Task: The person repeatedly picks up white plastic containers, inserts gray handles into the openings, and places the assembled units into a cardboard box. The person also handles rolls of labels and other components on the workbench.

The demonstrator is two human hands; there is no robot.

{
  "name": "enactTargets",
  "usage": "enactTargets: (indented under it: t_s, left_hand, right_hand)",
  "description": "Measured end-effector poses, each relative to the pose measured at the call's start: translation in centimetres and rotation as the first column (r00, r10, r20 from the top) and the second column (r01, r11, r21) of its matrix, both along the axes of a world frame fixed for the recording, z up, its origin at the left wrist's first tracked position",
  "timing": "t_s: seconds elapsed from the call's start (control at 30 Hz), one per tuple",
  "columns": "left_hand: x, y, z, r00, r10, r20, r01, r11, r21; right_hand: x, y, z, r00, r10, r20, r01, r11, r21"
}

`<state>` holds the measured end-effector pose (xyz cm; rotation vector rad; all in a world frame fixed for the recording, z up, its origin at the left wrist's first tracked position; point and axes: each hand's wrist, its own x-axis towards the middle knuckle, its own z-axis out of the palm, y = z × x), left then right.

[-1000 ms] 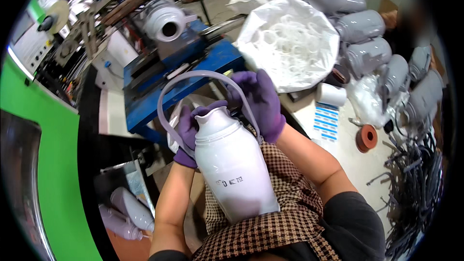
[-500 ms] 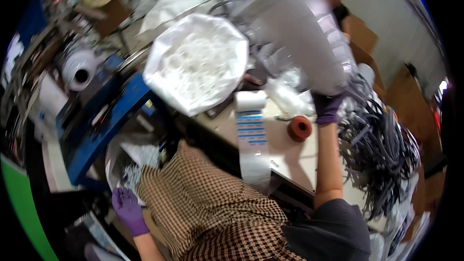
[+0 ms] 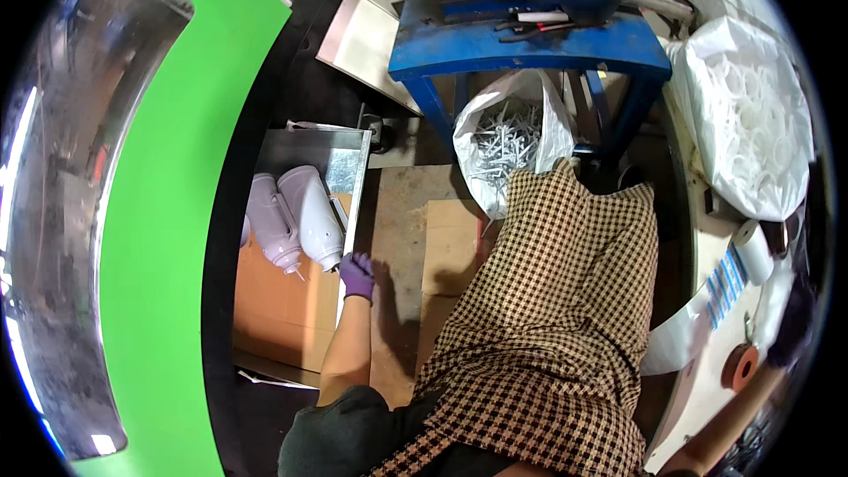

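Observation:
My left hand (image 3: pixel 358 276), in a purple glove, reaches over the edge of a metal-sided bin (image 3: pixel 358 203) at the left. Its fingers are curled at the narrow neck end of a pale lilac plastic jug (image 3: pixel 309 212), which lies on its side. Beside it lies a second lilac plastic jug (image 3: pixel 270 221) with a handle. My right hand (image 3: pixel 793 322), also gloved, is at the far right rim above the worktable. It is dark and partly cut off there, so its fingers do not show. A pale plastic shape lies against it.
Cardboard (image 3: pixel 274 309) lines the bin. A green machine panel (image 3: pixel 168 212) stands further left. Ahead is a blue metal table (image 3: pixel 530 53) with tools, above a white sack (image 3: pixel 477 159) of grey strips. On the right are a sack (image 3: pixel 751 115) of white rings, a label roll (image 3: pixel 751 252) and a red-brown roll (image 3: pixel 739 367).
The view has swung left and down, bringing the bin with jugs into sight. My left hand, formerly open, is now curled at a jug's neck. My right hand has passed to the right rim.

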<state>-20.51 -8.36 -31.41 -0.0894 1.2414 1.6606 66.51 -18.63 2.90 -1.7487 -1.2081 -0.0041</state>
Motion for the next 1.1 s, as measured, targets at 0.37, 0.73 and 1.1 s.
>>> enactTargets:
  t_s: [0.37, 0.73, 1.1]
  left_hand:
    - [-18.5, 0.2, -6.7, 0.878, -0.147, 0.455, 0.293, 0.917, -0.269]
    - [-14.0, 9.3, 5.0, 0.265, -0.352, -0.898, -0.147, 0.905, -0.398]
    - [14.7, -0.1, 31.3, -0.592, 0.374, -0.714, 0.579, 0.813, -0.055]
  right_hand:
    - [-38.2, 12.8, 5.7, 0.063, 0.981, 0.185, -0.992, 0.040, 0.124]
    - [-40.0, 12.7, 5.7, 0.018, 0.957, 0.291, -0.989, -0.026, 0.144]
    - [-37.1, 9.2, -0.6, 0.290, 0.953, -0.087, -0.933, 0.302, 0.194]
